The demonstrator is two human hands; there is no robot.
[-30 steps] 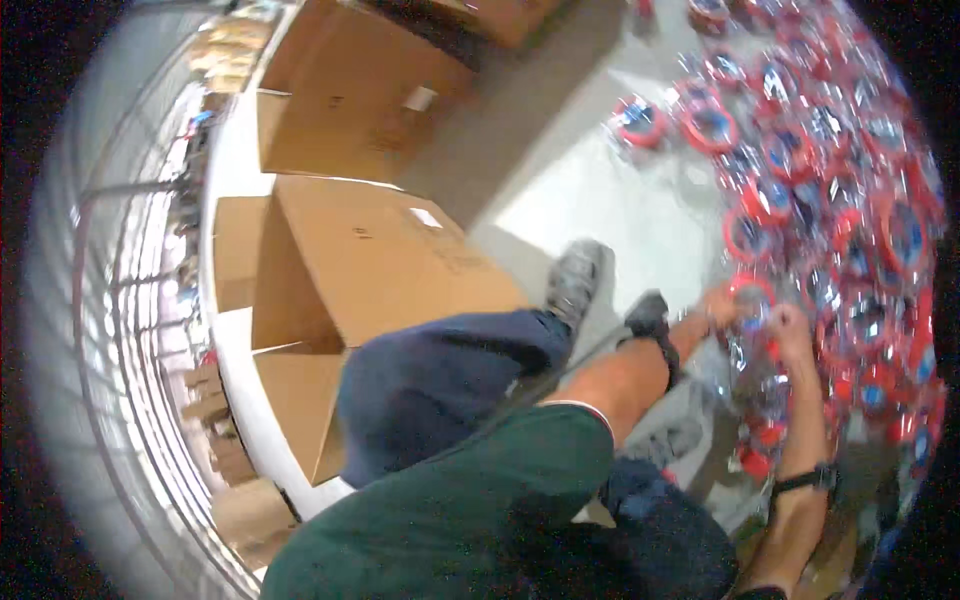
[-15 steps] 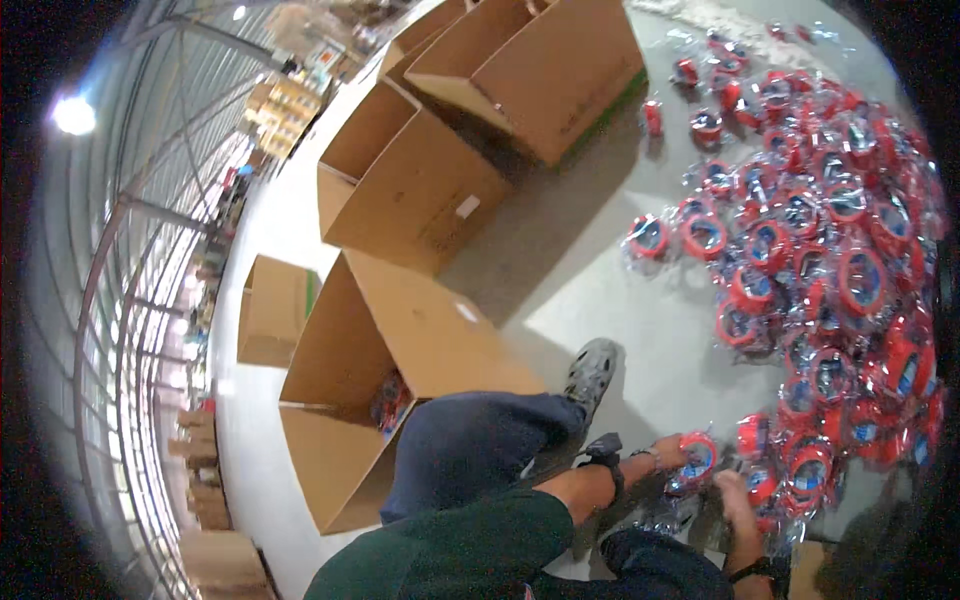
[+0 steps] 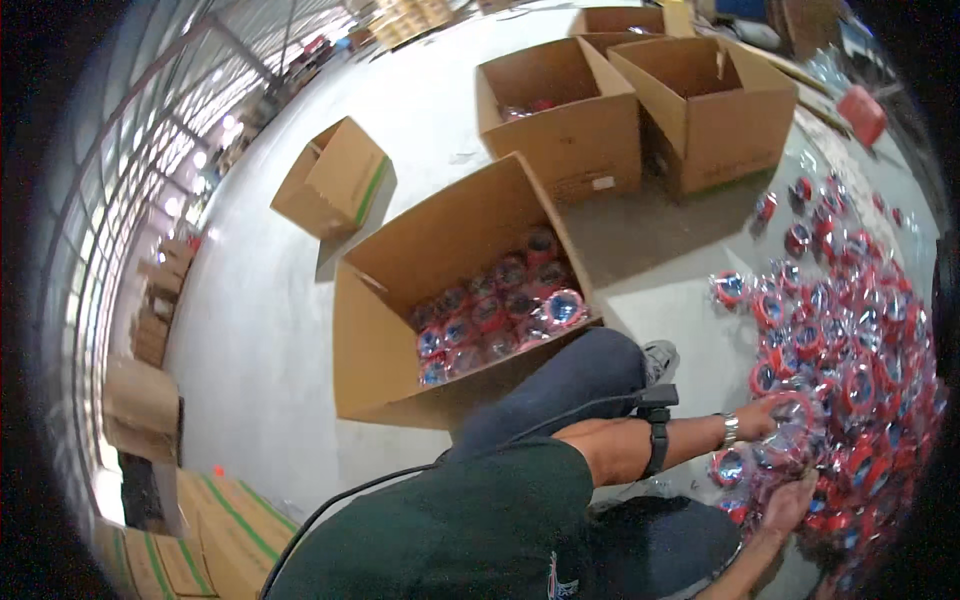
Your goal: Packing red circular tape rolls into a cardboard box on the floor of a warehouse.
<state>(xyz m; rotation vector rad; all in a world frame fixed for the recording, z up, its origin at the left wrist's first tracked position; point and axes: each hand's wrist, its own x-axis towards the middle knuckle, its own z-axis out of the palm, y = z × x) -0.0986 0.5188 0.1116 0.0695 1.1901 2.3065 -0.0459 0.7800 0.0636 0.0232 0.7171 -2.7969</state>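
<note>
My left hand (image 3: 758, 421), with a metal watch at its wrist, grips a red tape roll (image 3: 797, 408) in clear plastic at the near edge of a big heap. Just below it, my right hand (image 3: 792, 503) has its fingers closed against another wrapped roll (image 3: 772, 470); the plastic and some blur hide its fingertips. Similar rolls, red with blue centres, make up the heap (image 3: 865, 370) on the floor at the right. To my left stands an open cardboard box (image 3: 375, 350) with rows of wrapped rolls (image 3: 488, 312) inside.
Beyond stand more open boxes, one (image 3: 585, 150) holding some rolls, another (image 3: 735, 130) beside it. A smaller box (image 3: 335, 180) stands farther left. Flat, green-striped cartons (image 3: 220, 525) lie at lower left. My bent knee (image 3: 570, 385) is against the open box's near side.
My view has swung, showing the rolls inside the near box. My left hand has moved farther into the heap, and my right hand has come up against the rolls beside it.
</note>
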